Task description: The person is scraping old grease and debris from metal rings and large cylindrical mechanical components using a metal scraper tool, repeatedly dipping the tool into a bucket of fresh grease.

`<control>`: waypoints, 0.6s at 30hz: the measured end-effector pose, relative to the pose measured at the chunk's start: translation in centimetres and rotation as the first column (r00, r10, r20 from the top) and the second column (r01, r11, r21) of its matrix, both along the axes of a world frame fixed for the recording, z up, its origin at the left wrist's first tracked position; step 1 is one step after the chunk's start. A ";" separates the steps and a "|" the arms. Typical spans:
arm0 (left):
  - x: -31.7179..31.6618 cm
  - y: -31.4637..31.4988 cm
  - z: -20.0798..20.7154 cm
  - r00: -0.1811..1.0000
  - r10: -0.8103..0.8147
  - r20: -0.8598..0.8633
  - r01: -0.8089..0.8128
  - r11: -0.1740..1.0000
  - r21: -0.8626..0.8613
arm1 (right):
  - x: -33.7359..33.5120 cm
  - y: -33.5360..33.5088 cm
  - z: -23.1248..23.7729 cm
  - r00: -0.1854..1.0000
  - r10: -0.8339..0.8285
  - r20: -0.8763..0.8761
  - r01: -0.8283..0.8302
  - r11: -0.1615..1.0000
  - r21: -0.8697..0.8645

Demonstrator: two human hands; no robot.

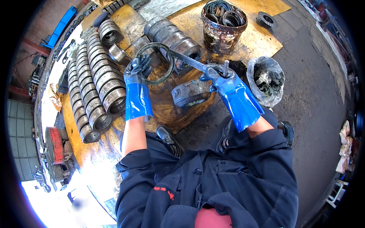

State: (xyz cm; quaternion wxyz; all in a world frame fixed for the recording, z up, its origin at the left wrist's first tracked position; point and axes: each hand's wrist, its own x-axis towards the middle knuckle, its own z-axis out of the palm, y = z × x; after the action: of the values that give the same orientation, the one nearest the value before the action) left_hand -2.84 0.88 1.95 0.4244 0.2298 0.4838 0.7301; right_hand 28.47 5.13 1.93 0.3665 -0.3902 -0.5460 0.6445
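My left hand, in a blue rubber glove, is closed on the lower left of a dark, greasy ring held up off the floor. My right hand, gloved the same way, grips a long flat-bladed scraper. The blade points left, and its tip meets the upper right of the ring in this view; whether it presses on it I cannot tell. Below the right hand, a thick greasy metal collar rests on the oily board. A threaded stud shows just behind the right hand, its base hidden.
Long rows of steel collars lie on the left, with larger cylinders ahead. A grimy bucket full of rings stands at the back. A plastic-lined container with dark grease sits at the right, and a dark flanged disc lies beyond.
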 end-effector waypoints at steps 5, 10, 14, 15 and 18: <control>-0.1 0.0 -0.4 1.000 -0.026 0.003 0.026 0.999 0.045 | -0.5 -0.4 0.1 1.000 0.003 0.029 -0.004 1.000 0.031; -1.0 0.6 -0.7 0.999 0.029 0.020 -0.031 0.991 0.129 | -1.0 -1.2 0.4 0.996 0.016 -0.082 -0.044 0.936 -0.348; -0.6 0.5 -0.7 0.995 0.085 -0.042 -0.078 0.985 0.153 | -1.6 -2.3 2.7 0.980 -0.018 -0.198 -0.103 0.807 -0.582; -0.5 0.2 -0.7 0.992 0.111 -0.063 -0.100 0.984 0.150 | -1.8 -3.1 4.8 0.965 -0.025 -0.262 -0.151 0.763 -0.628; 0.2 0.9 -0.4 0.991 0.117 -0.072 -0.105 0.983 0.152 | -1.9 -1.9 1.8 0.987 -0.038 -0.154 -0.077 0.733 -0.676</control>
State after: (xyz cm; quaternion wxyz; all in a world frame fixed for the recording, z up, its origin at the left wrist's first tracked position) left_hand -2.65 1.75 1.51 0.3451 0.2626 0.4569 0.7767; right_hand 26.62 3.19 3.73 0.2335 -0.4393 -0.2464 0.8317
